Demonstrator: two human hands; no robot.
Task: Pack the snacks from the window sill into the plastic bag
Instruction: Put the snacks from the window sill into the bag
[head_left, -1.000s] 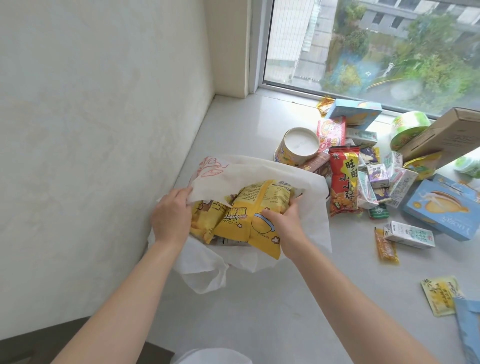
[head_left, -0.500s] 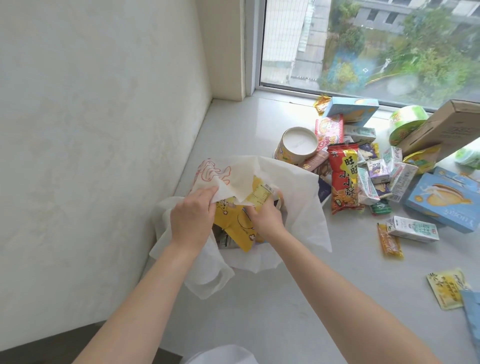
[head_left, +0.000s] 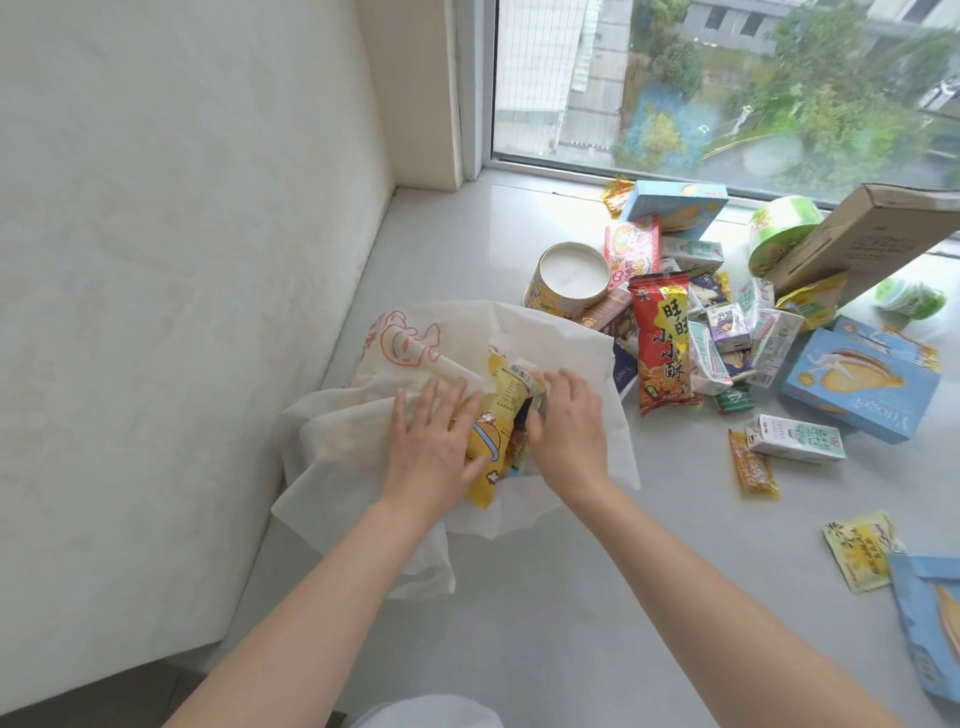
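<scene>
Between both grips, the yellow snack packet (head_left: 485, 434) sits half inside the plastic bag (head_left: 332, 447). Left hand (head_left: 428, 449) lies flat, fingers straight, against packet and bag; right hand (head_left: 563, 426) curls onto the packet's top edge. Judged light, crinkly, crushable: hold by edges. Remaining snacks (head_left: 662, 345) lie right of the grips on the window sill (head_left: 597, 597).

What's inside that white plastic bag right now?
A yellow snack packet sticks out of the white plastic bag, between the left hand and right hand. A darker wrapper edge shows beside it; anything deeper is covered by the bag and hands.
</scene>
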